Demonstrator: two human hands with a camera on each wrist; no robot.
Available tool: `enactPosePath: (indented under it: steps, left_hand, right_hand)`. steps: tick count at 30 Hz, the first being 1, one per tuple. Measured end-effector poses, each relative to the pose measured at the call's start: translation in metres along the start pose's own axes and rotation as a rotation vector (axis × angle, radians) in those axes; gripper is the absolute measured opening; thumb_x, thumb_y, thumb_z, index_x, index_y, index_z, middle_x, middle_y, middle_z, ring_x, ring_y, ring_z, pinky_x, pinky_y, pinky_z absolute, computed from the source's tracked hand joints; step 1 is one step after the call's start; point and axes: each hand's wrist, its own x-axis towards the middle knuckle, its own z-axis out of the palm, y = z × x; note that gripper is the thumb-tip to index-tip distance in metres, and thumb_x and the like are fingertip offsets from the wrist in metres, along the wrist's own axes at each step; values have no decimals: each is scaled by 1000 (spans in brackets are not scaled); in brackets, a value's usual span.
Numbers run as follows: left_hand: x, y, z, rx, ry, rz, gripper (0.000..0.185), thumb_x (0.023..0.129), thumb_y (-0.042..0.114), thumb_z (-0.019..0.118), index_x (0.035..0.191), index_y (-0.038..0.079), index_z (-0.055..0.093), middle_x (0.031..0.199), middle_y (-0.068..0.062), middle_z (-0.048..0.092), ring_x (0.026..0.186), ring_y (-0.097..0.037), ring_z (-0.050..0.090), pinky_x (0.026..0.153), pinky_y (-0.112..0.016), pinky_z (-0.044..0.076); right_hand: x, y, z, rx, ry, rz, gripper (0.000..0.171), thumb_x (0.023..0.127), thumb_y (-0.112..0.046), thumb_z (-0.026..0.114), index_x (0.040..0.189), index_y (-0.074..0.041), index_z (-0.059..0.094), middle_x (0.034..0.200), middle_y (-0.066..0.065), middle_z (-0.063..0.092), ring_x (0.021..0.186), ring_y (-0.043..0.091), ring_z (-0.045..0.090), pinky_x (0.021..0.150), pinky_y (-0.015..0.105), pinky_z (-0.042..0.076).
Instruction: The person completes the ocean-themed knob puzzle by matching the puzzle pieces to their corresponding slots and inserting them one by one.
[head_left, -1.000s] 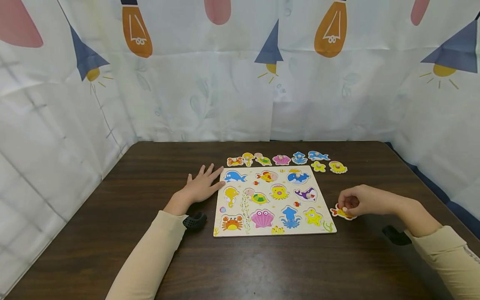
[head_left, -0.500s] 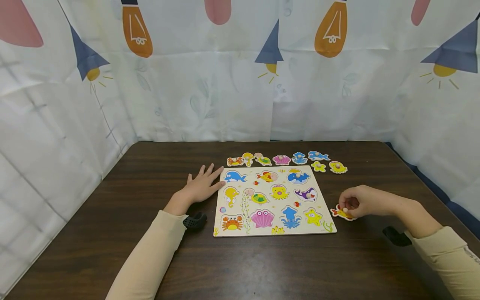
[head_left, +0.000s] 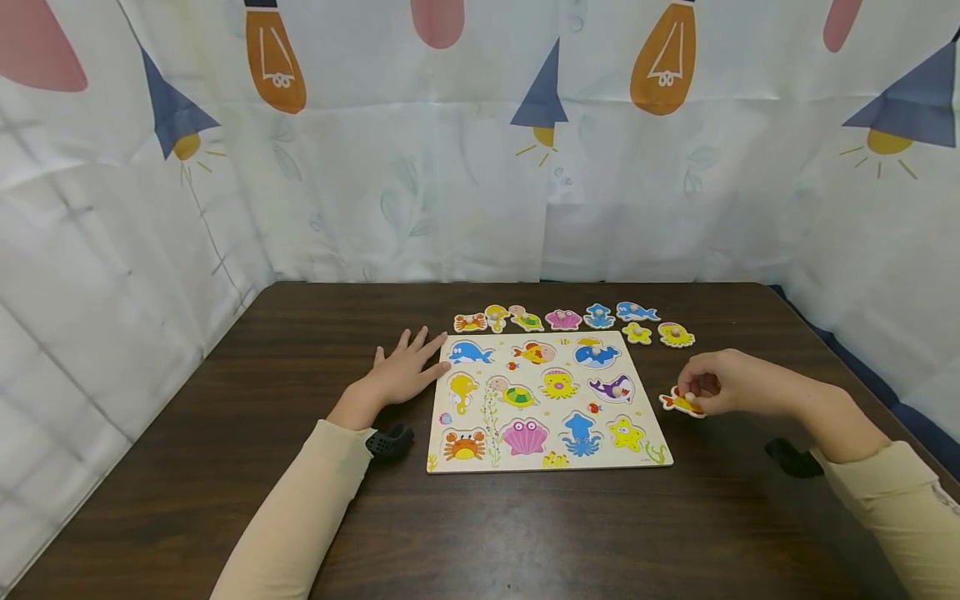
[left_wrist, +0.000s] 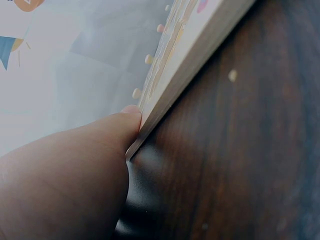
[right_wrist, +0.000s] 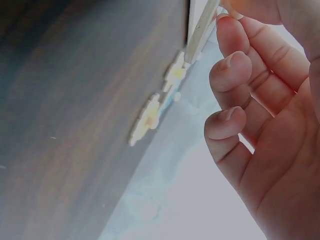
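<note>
A left sleeve (head_left: 288,517) and a right sleeve (head_left: 885,504) reach in over the near side of the brown desk (head_left: 525,533). On it lies one puzzle board (head_left: 551,410), whose nearest row has four unfilled places: crab recess (head_left: 465,447), shell recess (head_left: 525,437), squid recess (head_left: 581,435), starfish recess (head_left: 626,434). Just right of the board, the right hand (head_left: 723,381) pinches the knob of one fish piece (head_left: 673,402), thumb and fingers curled in. The fish's long axis runs from a tail towards the board to a head beneath the fingers; from this angle I can't be sure it is clear of the desk. Its matching fish recess (head_left: 534,353) lies leftward and farther off, tail also left. The left hand (head_left: 401,371), farther from the fish, is flat, fingers spread, gripping nothing, touching the board's left edge. The middle row has three unfilled places, seahorse recess (head_left: 462,393), turtle recess (head_left: 516,393) and octopus recess (head_left: 558,384), plus one seated purple whale (head_left: 611,389). The far row adds a dolphin recess (head_left: 470,353) and one seated blue whale (head_left: 595,356). Beyond lie eight loose pieces, one each: octopus piece (head_left: 676,335), starfish piece (head_left: 637,333), crab piece (head_left: 470,322), shell piece (head_left: 563,320), turtle piece (head_left: 526,319), seahorse piece (head_left: 497,319), squid piece (head_left: 598,316), dolphin piece (head_left: 637,312). A printed curtain (head_left: 450,233) hangs behind.
</note>
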Motion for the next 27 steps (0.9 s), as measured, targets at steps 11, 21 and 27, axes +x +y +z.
enactPosePath:
  steps: [11, 21, 27]
  left_hand:
    - [1, -2, 0, 2, -7, -1, 73, 108, 54, 42, 167, 20, 15, 170, -19, 4, 154, -45, -4, 111, -77, -3]
    - [2, -2, 0, -7, -4, 4, 74, 108, 55, 41, 167, 19, 15, 170, -20, 4, 154, -46, -4, 111, -78, -3]
    - [1, 0, -1, 1, -6, 0, 73, 108, 53, 42, 167, 20, 16, 170, -19, 4, 154, -46, -3, 111, -78, -2]
  right_hand:
    - [23, -10, -16, -132, 66, -13, 19, 88, 1, 73, 92, -17, 71, 78, -10, 52, 69, 6, 48, 59, 25, 43]
    - [55, -18, -19, -179, 97, -102, 17, 88, 2, 72, 94, -14, 71, 79, -7, 52, 69, 11, 48, 59, 26, 41]
    - [73, -25, -19, -176, 98, -112, 16, 88, 0, 75, 96, -14, 72, 81, -6, 54, 73, 16, 52, 61, 26, 44]
